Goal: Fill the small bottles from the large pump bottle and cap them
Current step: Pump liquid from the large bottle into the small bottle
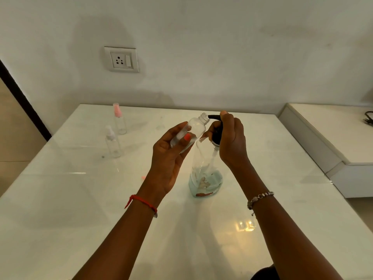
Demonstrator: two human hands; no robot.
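Note:
My left hand (169,156) grips a small clear bottle (196,129), uncapped and tilted, its threaded mouth right at the black pump spout. The large clear pump bottle (205,174) stands on the white table (80,199) with a little blue liquid at its bottom. My right hand (232,138) is curled round the black pump head (217,134), one finger on top of it. Two more small clear bottles stand at the back left, one with a pink spray cap (119,120), one with a white spray cap (112,142).
A small pink piece (143,177) lies on the table left of my left wrist. A wall socket (122,60) is on the wall behind. A lower white ledge (333,142) adjoins the table's right side, with a black cable (368,117) on it.

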